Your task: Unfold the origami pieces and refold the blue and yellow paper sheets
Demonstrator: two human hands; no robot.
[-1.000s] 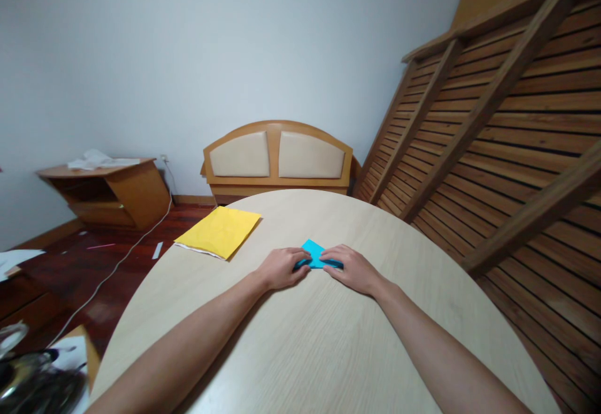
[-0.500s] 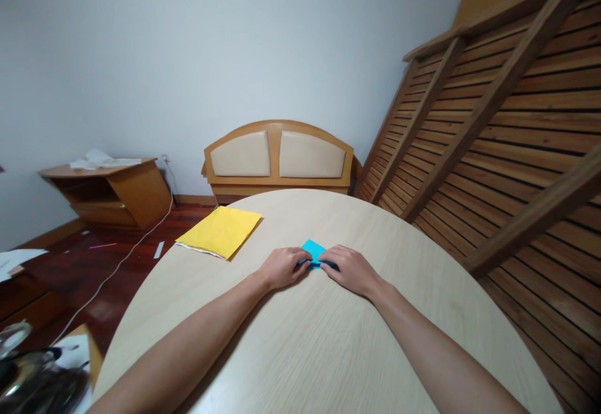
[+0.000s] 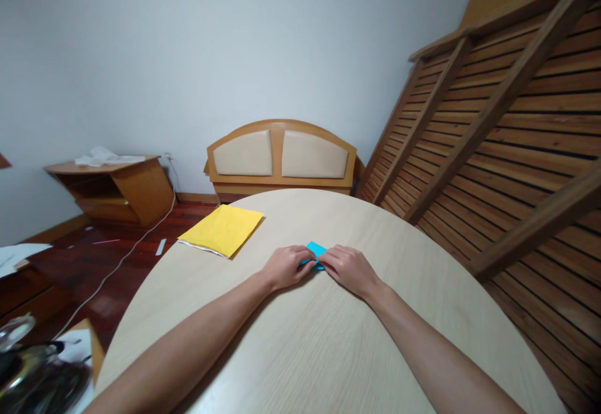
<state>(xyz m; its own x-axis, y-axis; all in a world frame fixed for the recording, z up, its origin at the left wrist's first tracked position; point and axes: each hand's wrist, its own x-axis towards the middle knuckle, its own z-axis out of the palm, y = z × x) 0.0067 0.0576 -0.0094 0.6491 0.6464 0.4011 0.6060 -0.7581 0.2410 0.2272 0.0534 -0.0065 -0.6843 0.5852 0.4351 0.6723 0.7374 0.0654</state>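
Note:
A small piece of folded blue paper [image 3: 317,249] lies on the pale round table [image 3: 300,345], partly covered by both hands. My left hand [image 3: 290,267] grips its left side, thumb at the near edge and fingers on top. From the right, my right hand [image 3: 350,269] pinches the same paper, its fingertips almost meeting the left thumb. How the near edge is folded is hidden under the fingers. Further left on the table rests a yellow packet [image 3: 223,229] with a white edge showing.
Slatted wooden panels [image 3: 498,126] lean along the right side of the table. Behind it stands a padded headboard [image 3: 282,154]. A low wooden cabinet [image 3: 126,191], a white cable [image 3: 119,265] and scattered scraps are on the left, with a cluttered box [image 3: 79,351] at lower left.
My hands have drawn closer together over the blue paper, and the right fingertips now cover more of it. The yellow packet stays in place; the view has shifted slightly.

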